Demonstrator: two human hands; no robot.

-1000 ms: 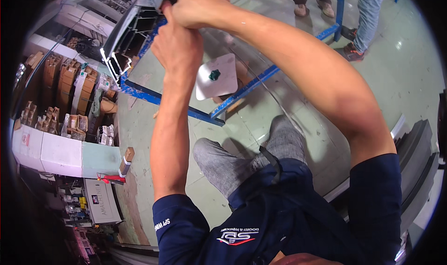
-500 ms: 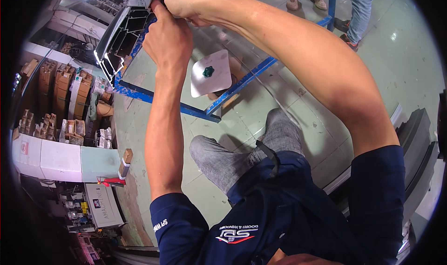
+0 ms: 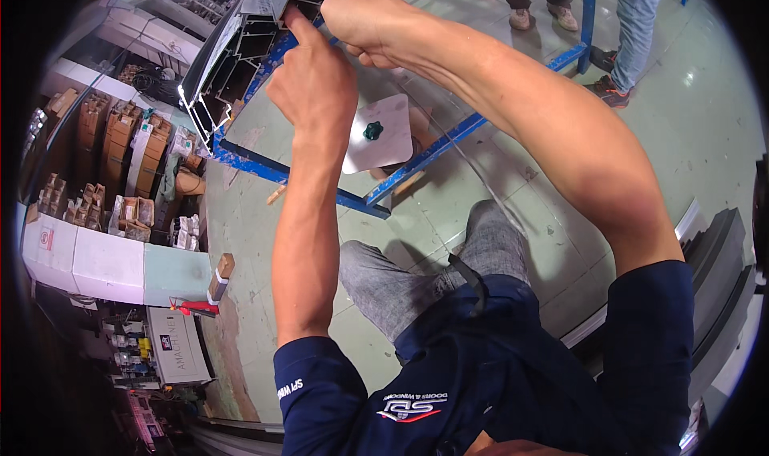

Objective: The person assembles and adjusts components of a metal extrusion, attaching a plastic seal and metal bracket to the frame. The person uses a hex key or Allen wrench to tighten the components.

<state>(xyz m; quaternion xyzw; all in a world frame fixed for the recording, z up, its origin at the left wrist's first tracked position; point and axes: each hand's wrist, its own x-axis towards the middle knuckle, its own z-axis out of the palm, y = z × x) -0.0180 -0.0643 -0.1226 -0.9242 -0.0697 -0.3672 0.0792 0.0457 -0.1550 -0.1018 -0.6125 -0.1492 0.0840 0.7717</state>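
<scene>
At the top of the view, my left hand (image 3: 314, 80) reaches up with its index finger stretched out. That fingertip touches the cut end of the hollow aluminium profiles (image 3: 255, 33), which lie side by side on the blue metal stand (image 3: 264, 168). The rest of its fingers are mostly hidden behind the hand. Close beside it, my right hand (image 3: 367, 25) is closed, its fingers curled in at the profiles' right end. Whatever it grips, if anything, is hidden by the hand itself.
Below the stand's bars sits a pale square plate with a green knob (image 3: 372, 131). Two people's legs (image 3: 641, 32) stand at the upper right. Shelves of cartons (image 3: 120, 140) line the left; dark grey profiles (image 3: 721, 280) lie at the right.
The whole scene has shifted slightly right and down in the view. My left index finger now shows stretched against the profile end, and my right hand is slightly farther from it.
</scene>
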